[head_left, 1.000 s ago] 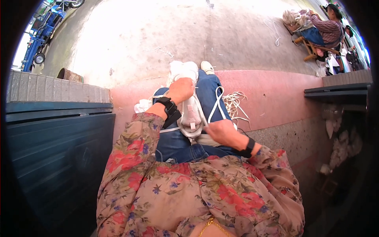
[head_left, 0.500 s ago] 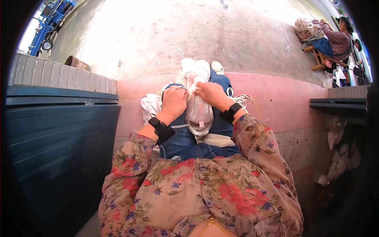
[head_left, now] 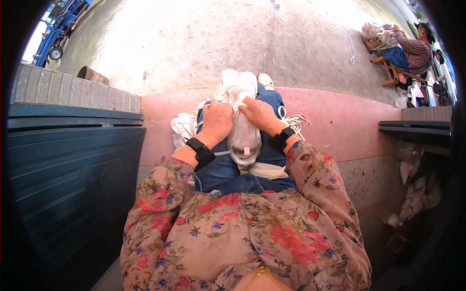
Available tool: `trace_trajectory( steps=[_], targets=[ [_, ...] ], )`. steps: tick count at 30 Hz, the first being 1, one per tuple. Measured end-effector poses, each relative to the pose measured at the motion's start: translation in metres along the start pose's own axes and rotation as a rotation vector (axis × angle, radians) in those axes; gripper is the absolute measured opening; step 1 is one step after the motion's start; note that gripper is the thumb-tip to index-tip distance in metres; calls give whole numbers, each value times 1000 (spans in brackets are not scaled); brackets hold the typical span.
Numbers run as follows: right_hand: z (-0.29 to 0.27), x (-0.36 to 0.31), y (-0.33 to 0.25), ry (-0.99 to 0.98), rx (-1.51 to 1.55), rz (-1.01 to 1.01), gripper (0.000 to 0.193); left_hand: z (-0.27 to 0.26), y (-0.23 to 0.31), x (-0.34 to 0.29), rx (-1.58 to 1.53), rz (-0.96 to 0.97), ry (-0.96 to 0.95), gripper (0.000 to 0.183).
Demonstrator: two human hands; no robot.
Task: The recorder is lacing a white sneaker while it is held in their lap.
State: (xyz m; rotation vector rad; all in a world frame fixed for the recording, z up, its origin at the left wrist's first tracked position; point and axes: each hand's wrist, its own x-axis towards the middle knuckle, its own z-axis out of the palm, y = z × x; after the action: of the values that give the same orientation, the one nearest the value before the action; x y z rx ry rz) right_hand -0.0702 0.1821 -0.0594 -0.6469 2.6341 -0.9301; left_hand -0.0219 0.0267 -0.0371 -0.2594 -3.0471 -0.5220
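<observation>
A pale pink and white sneaker [head_left: 245,133] lies along my lap, its heel and pull tab toward me. My left hand [head_left: 217,120] is closed at the left of its opening, pinching a white shoelace [head_left: 227,103] that runs across to the right. My right hand [head_left: 262,116] is closed too, thumb and forefinger at the lacing by the lace's other end. Fingers partly cover the eyelets. Loose white laces [head_left: 295,121] hang by my right leg, and white pieces [head_left: 183,127] lie beside my left leg. Dark bands circle both wrists.
A dark blue panel [head_left: 73,179] stands at my left below a tiled ledge [head_left: 73,94] with a rusty bucket [head_left: 92,75] behind. Far right, another person [head_left: 415,51] sits on a wooden chair. A white cord [head_left: 350,48] lies on the concrete floor.
My left hand has turned and drawn slightly back from the lacing, and the lace now shows stretched between my hands. My right hand stays nearly in place at the sneaker.
</observation>
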Motion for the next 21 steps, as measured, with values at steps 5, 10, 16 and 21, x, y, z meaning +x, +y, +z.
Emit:
trace_trajectory(
  steps=[5,10,16,21],
  targets=[
    [3,3,5,-5,-23,66,26,11,5,7,133,169,37,10],
    [-21,-8,-6,-51,1336,550,28,13,-2,4,83,114,58,14],
    [-20,-26,-15,-174,1022,519,23,-13,25,-16,97,19,-35,21],
    [20,-19,-20,92,-129,-1,17,6,1,-7,-116,-111,-192,16]
  ],
)
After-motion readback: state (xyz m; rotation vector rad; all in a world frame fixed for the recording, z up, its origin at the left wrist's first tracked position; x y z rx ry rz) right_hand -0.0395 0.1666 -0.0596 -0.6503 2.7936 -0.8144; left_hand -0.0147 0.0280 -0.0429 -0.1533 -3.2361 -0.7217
